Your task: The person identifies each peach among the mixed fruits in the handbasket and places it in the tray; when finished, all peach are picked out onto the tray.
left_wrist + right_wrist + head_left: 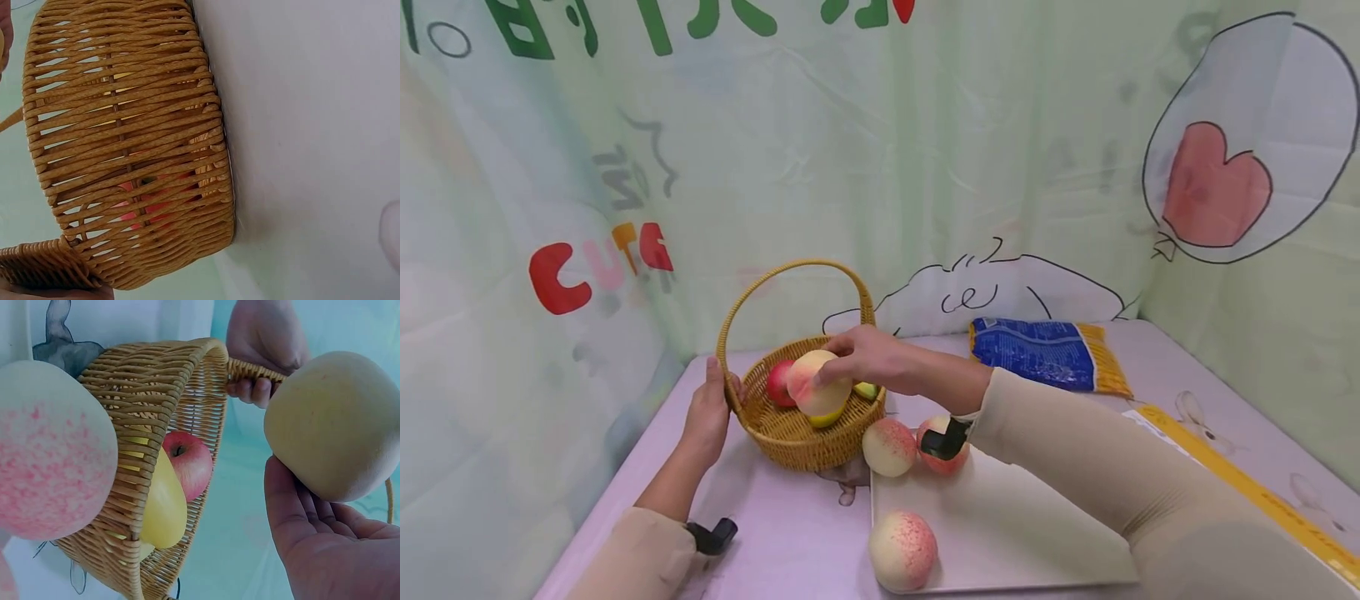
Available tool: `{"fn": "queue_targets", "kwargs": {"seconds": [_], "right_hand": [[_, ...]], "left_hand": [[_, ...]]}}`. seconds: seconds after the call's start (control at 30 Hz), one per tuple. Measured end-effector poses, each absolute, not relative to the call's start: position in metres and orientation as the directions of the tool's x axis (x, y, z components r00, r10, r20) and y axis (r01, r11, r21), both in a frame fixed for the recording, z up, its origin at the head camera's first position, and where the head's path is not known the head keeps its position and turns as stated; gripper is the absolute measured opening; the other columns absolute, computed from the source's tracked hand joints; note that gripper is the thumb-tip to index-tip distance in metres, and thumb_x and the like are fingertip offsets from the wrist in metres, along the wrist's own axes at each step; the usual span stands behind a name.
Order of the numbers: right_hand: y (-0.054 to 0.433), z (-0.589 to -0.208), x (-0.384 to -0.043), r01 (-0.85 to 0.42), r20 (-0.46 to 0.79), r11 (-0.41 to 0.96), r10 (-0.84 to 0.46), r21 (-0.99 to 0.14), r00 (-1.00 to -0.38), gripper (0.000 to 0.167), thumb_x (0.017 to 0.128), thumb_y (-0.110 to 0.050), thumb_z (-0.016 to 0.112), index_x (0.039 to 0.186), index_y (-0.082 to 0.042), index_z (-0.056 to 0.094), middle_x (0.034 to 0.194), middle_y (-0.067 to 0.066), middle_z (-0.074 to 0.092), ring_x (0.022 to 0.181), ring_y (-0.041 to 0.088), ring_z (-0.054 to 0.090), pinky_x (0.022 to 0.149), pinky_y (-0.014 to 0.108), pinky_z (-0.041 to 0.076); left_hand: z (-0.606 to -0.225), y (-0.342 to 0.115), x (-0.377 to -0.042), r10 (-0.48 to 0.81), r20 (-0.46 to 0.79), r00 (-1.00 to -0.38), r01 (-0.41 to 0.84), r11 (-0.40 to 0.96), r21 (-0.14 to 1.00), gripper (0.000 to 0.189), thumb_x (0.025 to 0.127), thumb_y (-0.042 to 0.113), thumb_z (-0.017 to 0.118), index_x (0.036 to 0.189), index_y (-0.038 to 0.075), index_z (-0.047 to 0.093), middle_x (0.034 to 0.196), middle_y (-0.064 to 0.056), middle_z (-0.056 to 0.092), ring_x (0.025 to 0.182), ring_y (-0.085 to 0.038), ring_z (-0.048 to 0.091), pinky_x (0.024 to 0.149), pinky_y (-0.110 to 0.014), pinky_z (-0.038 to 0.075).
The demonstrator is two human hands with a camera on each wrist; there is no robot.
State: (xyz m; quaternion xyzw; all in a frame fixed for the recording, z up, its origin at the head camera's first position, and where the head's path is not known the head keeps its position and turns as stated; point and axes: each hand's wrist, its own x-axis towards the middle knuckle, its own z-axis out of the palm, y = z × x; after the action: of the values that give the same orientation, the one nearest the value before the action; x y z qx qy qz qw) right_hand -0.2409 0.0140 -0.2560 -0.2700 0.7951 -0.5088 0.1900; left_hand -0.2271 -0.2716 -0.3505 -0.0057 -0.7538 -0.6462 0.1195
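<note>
My right hand (880,360) holds a pale peach (811,379) above the opening of a wicker basket (808,450). Thumb and fingers grip the peach from the side, as the right wrist view shows. My left hand (706,417) grips the base of the basket's arched handle (724,333) on the left side. Inside the basket lie a red apple (189,465) and a smooth yellow fruit (165,506), partly hidden by the held peach in the head view. A bit of green-yellow fruit (867,389) shows at the basket's right. The left wrist view mostly shows the woven side (125,137).
A white tray (1007,525) right of the basket bears three blushed peaches, one at the near left corner (904,550), another beside the basket (889,447). A blue and yellow bag (1037,354) lies at the back right. Printed curtains (970,167) surround the table.
</note>
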Motion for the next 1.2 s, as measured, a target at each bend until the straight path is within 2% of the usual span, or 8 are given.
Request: {"fn": "queue_targets", "kwargs": {"seconds": [0.3, 0.57, 0.9, 1.2], "right_hand": [[0.039, -0.261, -0.223, -0.225, -0.011, 0.318, -0.599, -0.921, -0.801, 0.045, 0.086, -0.022, 0.078, 0.127, -0.005, 0.069, 0.108, 0.005, 0.073, 0.098, 0.018, 0.065, 0.091, 0.032, 0.052], [0.059, -0.267, -0.214, -0.218, -0.003, 0.325, -0.563, -0.92, -0.826, 0.04, 0.087, -0.022, 0.077, 0.124, -0.007, 0.07, 0.111, 0.006, 0.072, 0.102, 0.021, 0.065, 0.097, 0.04, 0.053], [0.084, -0.277, -0.196, -0.153, -0.031, 0.304, -0.527, -0.94, -0.849, 0.043, 0.089, -0.021, 0.074, 0.129, -0.006, 0.067, 0.114, 0.007, 0.073, 0.104, 0.023, 0.067, 0.103, 0.042, 0.051], [0.1, -0.288, -0.176, -0.125, -0.02, 0.245, -0.516, -0.961, -0.856, 0.049, 0.089, -0.018, 0.076, 0.134, -0.003, 0.065, 0.118, 0.01, 0.073, 0.108, 0.023, 0.066, 0.101, 0.037, 0.052]], "left_hand": [[-0.348, -0.271, -0.226, -0.138, 0.173, -0.975, 0.15, 0.161, 0.975, 0.066, 0.107, 0.065, 0.023, 0.09, 0.006, 0.048, 0.084, -0.001, 0.052, 0.084, -0.017, 0.05, 0.08, -0.028, 0.043], [-0.348, -0.271, -0.226, -0.132, 0.189, -0.973, 0.174, 0.12, 0.977, 0.065, 0.108, 0.061, 0.025, 0.088, 0.004, 0.049, 0.079, 0.0, 0.05, 0.084, -0.016, 0.049, 0.083, -0.028, 0.041], [-0.35, -0.273, -0.223, -0.126, 0.142, -0.982, 0.121, 0.161, 0.98, 0.066, 0.106, 0.067, 0.024, 0.092, 0.006, 0.048, 0.082, 0.001, 0.051, 0.085, -0.016, 0.049, 0.081, -0.028, 0.041], [-0.35, -0.274, -0.224, -0.106, 0.155, -0.982, 0.139, 0.149, 0.979, 0.066, 0.105, 0.067, 0.024, 0.093, 0.007, 0.047, 0.083, 0.003, 0.05, 0.086, -0.015, 0.048, 0.082, -0.027, 0.041]]}}
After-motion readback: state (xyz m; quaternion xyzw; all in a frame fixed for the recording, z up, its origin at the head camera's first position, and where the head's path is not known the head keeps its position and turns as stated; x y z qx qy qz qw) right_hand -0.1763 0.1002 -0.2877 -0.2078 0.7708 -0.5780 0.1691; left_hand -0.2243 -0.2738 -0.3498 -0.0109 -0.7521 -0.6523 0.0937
